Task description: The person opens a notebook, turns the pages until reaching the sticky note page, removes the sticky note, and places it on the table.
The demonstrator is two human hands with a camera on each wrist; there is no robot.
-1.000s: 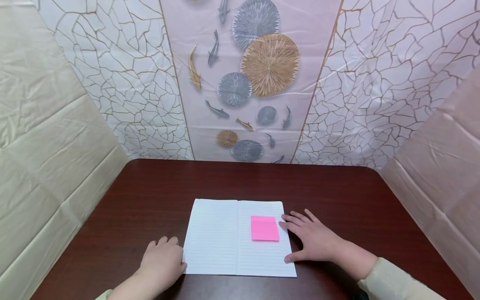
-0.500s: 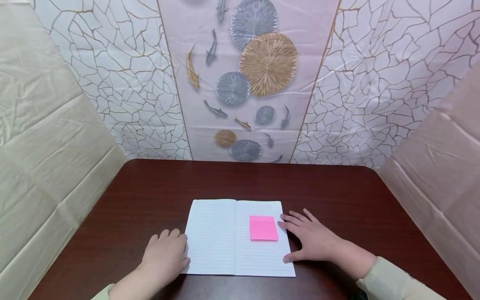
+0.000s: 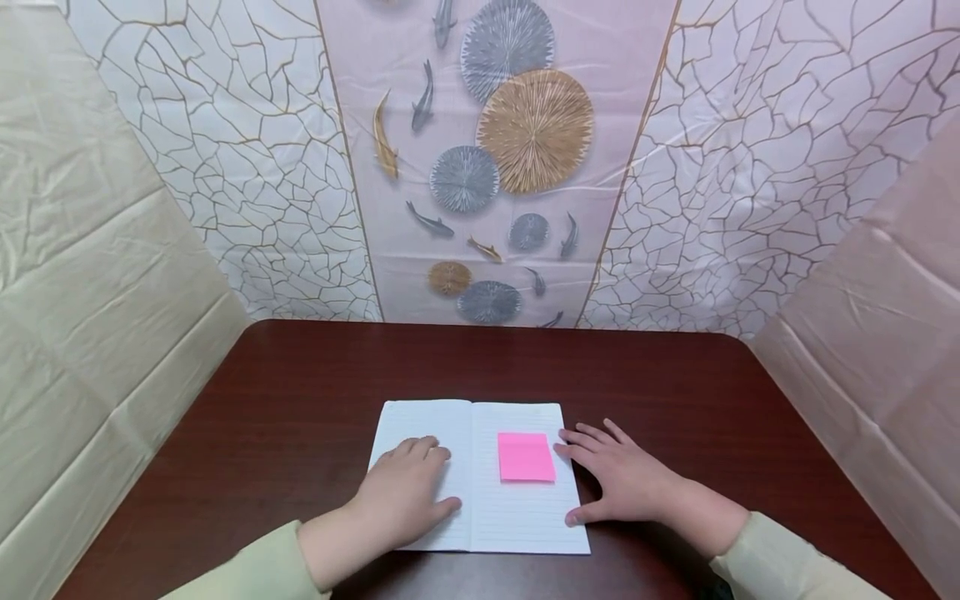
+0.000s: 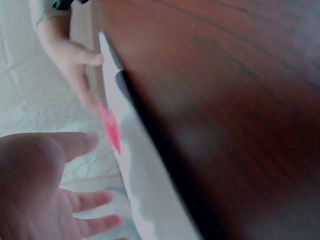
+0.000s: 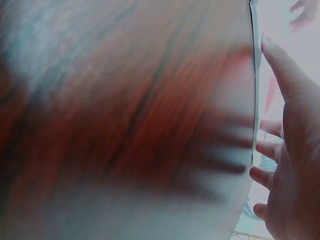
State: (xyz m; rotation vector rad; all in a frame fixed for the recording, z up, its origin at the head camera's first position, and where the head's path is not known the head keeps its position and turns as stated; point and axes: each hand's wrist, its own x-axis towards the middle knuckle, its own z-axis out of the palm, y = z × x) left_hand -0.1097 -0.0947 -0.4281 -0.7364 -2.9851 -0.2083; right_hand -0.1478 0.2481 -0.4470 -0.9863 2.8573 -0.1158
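An open lined notebook (image 3: 517,525) lies flat on the dark wooden table. On its right page sits a pink sticky note (image 3: 527,457). My left hand (image 3: 401,492) is over the left page, fingers spread and thumb pointing toward the fold; in the left wrist view its fingers (image 4: 92,200) stand apart from the paper. My right hand (image 3: 626,479) lies at the notebook's right edge, fingers spread, with fingertips and thumb touching the page margin. The right wrist view shows the right thumb (image 5: 280,65) at the notebook's edge.
The brown table (image 3: 315,375) extends around the notebook on all sides. Behind it hangs a patterned cloth (image 3: 480,167) with fish and round motifs. Pale cloth panels (image 3: 112,333) line the left and right sides.
My left hand has left the notebook's left edge and moved right, over the left page, its fingers now straighter. My right hand has stayed in place. The sticky note has not moved on the page.
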